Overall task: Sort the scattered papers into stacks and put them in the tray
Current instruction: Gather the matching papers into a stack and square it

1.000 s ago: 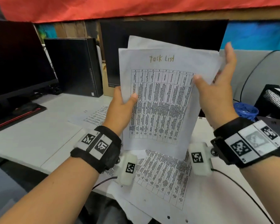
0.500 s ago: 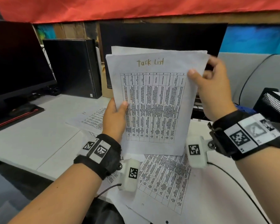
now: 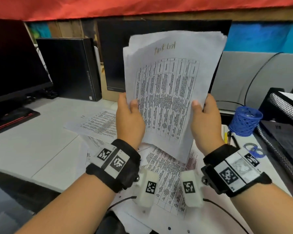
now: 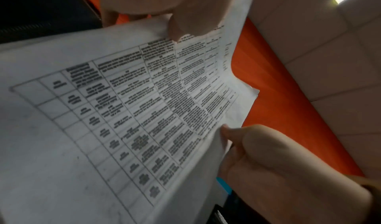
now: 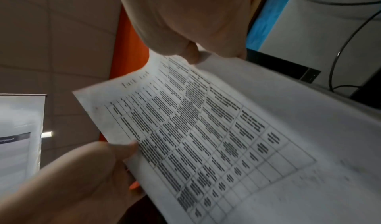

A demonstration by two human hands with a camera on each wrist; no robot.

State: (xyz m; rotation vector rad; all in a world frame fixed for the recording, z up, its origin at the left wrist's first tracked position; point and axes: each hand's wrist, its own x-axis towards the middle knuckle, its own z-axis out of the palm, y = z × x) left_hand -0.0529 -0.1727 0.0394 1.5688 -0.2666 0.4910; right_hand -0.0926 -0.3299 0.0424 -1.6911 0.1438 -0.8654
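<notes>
I hold a stack of printed papers [image 3: 169,92] upright above the desk; its top sheet carries a table and a handwritten heading. My left hand [image 3: 129,119] grips the stack's left edge, thumb on the front. My right hand [image 3: 205,120] grips the right edge the same way. The left wrist view shows the top sheet [image 4: 144,110] bowed between both thumbs, as does the right wrist view, where the sheet [image 5: 216,137] fills the frame. More printed sheets [image 3: 98,124] lie scattered on the desk under and behind my hands. A black mesh tray [image 3: 277,102] stands at the far right.
A blue mesh pen cup [image 3: 244,120] stands just right of my right hand, with blue scissors [image 3: 254,149] in front of it. A monitor [image 3: 15,65] and a black computer case [image 3: 69,68] stand at the back left. Another dark screen [image 3: 112,53] is behind the stack.
My right hand slid from the stack's upper right corner down to its lower right edge. The stack tilted to the right, and its sheets now lie closer together.
</notes>
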